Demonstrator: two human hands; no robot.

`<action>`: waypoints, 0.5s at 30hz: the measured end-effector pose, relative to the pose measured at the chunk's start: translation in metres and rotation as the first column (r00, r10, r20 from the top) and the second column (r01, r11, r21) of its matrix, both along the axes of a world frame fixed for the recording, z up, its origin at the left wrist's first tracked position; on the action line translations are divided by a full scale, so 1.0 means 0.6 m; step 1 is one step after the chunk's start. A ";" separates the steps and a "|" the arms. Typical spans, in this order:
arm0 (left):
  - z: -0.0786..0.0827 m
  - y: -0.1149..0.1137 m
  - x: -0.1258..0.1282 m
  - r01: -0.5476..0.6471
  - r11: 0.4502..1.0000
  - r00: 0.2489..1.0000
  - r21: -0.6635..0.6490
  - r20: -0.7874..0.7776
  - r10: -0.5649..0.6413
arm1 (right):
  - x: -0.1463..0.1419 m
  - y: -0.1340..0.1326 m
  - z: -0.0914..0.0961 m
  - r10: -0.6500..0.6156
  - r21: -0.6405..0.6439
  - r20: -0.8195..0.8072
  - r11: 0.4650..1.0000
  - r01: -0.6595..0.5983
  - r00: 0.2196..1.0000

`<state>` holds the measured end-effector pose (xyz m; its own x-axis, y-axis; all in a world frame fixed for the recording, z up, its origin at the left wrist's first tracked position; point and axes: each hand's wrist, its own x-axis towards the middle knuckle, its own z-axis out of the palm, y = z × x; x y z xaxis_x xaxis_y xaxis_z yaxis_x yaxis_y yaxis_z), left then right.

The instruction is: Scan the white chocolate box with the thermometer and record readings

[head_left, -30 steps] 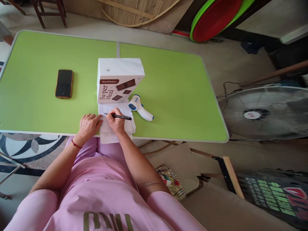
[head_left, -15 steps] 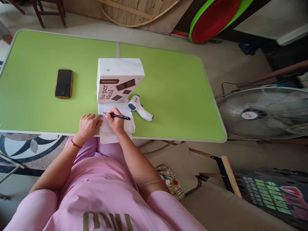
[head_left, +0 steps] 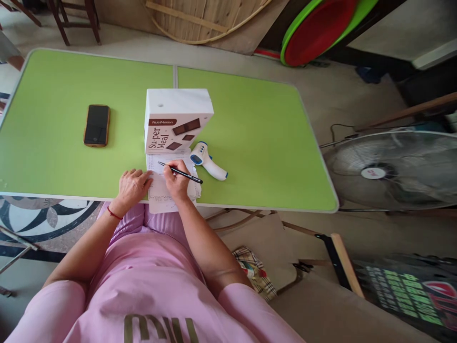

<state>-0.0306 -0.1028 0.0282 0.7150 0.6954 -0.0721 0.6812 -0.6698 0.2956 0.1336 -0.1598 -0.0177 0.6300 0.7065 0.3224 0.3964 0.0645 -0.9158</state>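
Observation:
My right hand (head_left: 177, 182) grips a black pen (head_left: 185, 174) over the written paper sheets (head_left: 160, 190); whether the tip touches the page I cannot tell. Flat on the table at the sheets' left edge rests my left hand (head_left: 134, 186), its fingers stretched out and their tips on the paper. Behind the sheets a white "Super Meal" box (head_left: 178, 121) stands upright, its base at their far edge. A white and blue infrared thermometer (head_left: 209, 162) lies just right of the paper.
The green folding table (head_left: 257, 143) has a phone (head_left: 97, 126) lying on its left half. A large fan (head_left: 385, 171) stands off the right end. Beside my right arm is a wood-framed folding chair (head_left: 346, 264). Round red and green tops (head_left: 317, 33) lean beyond the table.
My right hand has shifted a little to the right with the pen, whose tip has moved right and slightly up the page. My left hand stays on the paper's edge.

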 end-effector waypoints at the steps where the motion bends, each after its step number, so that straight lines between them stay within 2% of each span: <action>1: -0.002 0.000 -0.001 -0.002 1.000 1.000 0.009 0.017 0.002 | 0.003 -0.004 0.004 -0.020 0.014 0.007 1.000 0.020 1.000; 3: -0.005 -0.001 -0.003 -0.010 0.999 0.998 0.037 0.057 0.008 | 0.016 -0.013 0.012 -0.072 0.048 0.085 0.996 0.068 0.994; 5: -0.009 -0.002 -0.005 -0.021 0.998 0.995 0.066 0.095 0.014 | 0.035 -0.024 0.018 -0.138 0.087 0.235 0.989 0.121 0.962; 10: -0.012 -0.001 -0.003 -0.009 0.997 0.994 0.070 0.106 0.001 | 0.086 -0.060 0.021 -0.248 0.121 0.561 0.969 0.217 0.790; 12: -0.008 0.004 0.002 -0.006 0.998 0.996 0.065 0.090 0.000 | 0.095 -0.076 0.020 -0.252 0.097 0.634 0.964 0.248 0.731; 15: -0.001 0.017 0.016 -0.020 0.998 0.998 0.059 0.062 0.016 | 0.095 -0.092 0.020 -0.153 -0.022 0.712 0.971 0.240 0.685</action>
